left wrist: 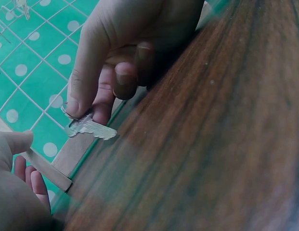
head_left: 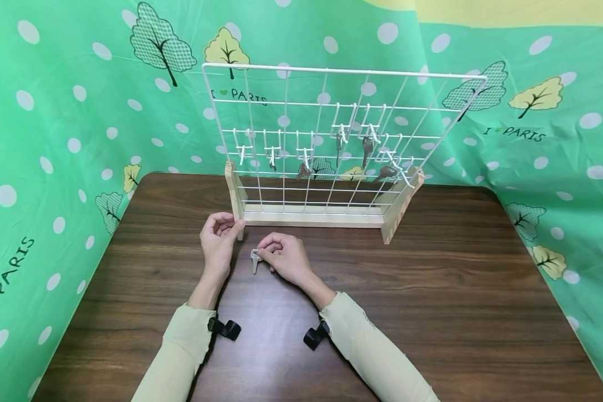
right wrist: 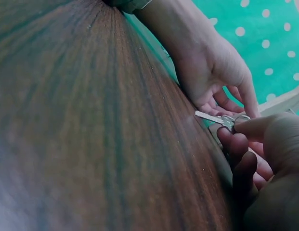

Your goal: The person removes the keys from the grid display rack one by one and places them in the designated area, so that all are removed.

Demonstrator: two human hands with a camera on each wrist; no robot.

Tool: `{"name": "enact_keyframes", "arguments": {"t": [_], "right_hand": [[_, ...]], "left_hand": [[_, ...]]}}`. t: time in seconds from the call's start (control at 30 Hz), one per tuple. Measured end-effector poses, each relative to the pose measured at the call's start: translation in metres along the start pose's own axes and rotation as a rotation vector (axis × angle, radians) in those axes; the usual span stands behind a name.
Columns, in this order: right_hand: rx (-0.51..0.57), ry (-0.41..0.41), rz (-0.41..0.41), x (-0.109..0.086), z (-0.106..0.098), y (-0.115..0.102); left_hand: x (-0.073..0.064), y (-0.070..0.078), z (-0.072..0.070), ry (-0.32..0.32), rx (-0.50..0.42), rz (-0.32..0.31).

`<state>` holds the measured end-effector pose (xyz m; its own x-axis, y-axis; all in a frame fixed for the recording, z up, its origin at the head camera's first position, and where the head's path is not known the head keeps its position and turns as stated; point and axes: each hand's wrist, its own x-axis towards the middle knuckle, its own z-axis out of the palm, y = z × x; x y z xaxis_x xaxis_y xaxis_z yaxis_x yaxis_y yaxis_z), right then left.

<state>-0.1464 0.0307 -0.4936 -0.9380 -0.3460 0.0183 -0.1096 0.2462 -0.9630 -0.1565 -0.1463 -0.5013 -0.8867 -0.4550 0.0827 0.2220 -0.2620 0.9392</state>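
Note:
My right hand [head_left: 286, 258] pinches a small silver key [head_left: 254, 261] by its ring end between thumb and forefinger, a little above the table. The key's blade [right wrist: 210, 118] points away from the fingertips, and a thin ring shows under the thumb. Close to its left, my left hand [head_left: 217, 243] holds the left wooden foot [head_left: 235, 195] of a white wire grid rack, the thumb on one side and the fingers on the other. The left wrist view shows both hands, with the key [left wrist: 94, 127] between them and the rack's wooden base [left wrist: 74, 151] behind it.
Several white double hooks [head_left: 273, 151] hang on the wire grid [head_left: 331, 71]. Darker keys [head_left: 367, 148] hang from most of them; the leftmost hook [head_left: 242, 153] bears none. The rack stands toward the back of the brown wooden table [head_left: 457, 290], before a green patterned cloth [head_left: 80, 167].

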Motion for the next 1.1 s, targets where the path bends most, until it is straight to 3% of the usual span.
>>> {"name": "enact_keyframes", "arguments": {"t": [0.5,0.7,0.9,1.1], "right_hand": [[-0.336,0.142,-0.195,-0.002,0.005,0.005],[-0.411,0.166,-0.199,-0.002,0.009,0.006],[-0.463,0.247,-0.257,0.0,0.014,0.018],[-0.445,0.25,-0.19,0.005,0.015,0.029]], "left_hand": [[0.001,-0.002,-0.001,-0.002,-0.009,-0.001],[0.001,-0.002,0.0,-0.002,-0.014,-0.002],[0.0,0.001,0.0,0.0,-0.007,-0.006],[0.0,0.001,0.001,-0.001,-0.001,-0.01]]}}
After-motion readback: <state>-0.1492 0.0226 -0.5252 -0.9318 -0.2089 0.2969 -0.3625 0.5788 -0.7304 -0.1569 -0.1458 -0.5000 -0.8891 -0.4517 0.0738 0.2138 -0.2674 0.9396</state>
